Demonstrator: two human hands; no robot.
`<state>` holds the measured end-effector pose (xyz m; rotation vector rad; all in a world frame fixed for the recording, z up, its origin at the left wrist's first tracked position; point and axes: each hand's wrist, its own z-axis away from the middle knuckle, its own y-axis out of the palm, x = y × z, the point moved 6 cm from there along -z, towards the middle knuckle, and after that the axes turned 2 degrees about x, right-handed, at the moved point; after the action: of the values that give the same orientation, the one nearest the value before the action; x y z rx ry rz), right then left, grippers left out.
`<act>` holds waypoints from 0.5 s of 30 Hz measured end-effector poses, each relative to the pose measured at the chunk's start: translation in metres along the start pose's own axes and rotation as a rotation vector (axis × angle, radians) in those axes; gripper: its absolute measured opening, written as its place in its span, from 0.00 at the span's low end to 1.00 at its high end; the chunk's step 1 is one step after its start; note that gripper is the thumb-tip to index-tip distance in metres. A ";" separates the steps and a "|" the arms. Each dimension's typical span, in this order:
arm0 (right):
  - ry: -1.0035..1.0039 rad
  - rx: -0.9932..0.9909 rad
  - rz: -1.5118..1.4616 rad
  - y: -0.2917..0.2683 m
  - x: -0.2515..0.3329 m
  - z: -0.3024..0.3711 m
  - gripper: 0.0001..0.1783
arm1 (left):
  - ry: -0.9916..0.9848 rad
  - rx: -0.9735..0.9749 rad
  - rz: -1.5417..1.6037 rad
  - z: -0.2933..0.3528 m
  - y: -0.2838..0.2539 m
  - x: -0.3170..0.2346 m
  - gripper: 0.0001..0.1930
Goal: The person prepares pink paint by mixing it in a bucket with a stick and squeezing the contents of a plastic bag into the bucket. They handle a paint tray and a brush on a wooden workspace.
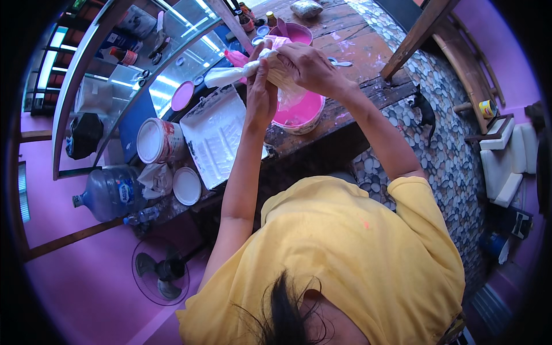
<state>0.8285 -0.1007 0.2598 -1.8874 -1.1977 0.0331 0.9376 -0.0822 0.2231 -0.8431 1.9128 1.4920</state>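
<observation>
Both hands are raised over a tub of pink paint (298, 118) at the near edge of the wooden table. They grip a translucent whitish plastic bag (281, 80), twisted or knotted near its top, with a white end sticking out to the left. My left hand (260, 92) is closed around the bag's gathered part, thumb up. Fingers bent, my right hand (313, 68) pinches the bag from the other side. The lower part of the bag hangs over the tub, and its contents cannot be made out. Behind the hands is a pink plastic bag (234, 57).
A white paint tray (215, 138) lies left of the tub, beside a lidded white bucket (155, 141) and a round lid (187, 186). A second pink tub (299, 34) stands farther back. A glass cabinet (129, 80) rises at left. A black cat (425, 112) is on the pebble-patterned floor.
</observation>
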 end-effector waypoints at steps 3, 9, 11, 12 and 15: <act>0.042 -0.069 -0.148 -0.004 0.007 0.002 0.14 | -0.013 0.028 0.002 -0.007 -0.003 0.003 0.22; 0.099 0.131 0.101 0.018 0.004 0.022 0.60 | -0.043 -0.041 -0.070 -0.002 -0.011 0.007 0.19; 0.133 0.091 0.119 0.017 0.005 0.020 0.58 | -0.049 0.025 -0.217 0.003 0.013 0.004 0.23; 0.169 0.051 0.140 0.014 0.005 0.019 0.56 | -0.041 0.047 -0.310 0.006 0.024 0.002 0.25; 0.155 0.054 0.143 0.012 0.009 0.015 0.41 | -0.120 0.046 -0.311 0.009 0.005 0.014 0.27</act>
<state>0.8355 -0.0863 0.2459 -1.8887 -0.9475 -0.0031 0.9248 -0.0744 0.2135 -0.9577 1.6361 1.2765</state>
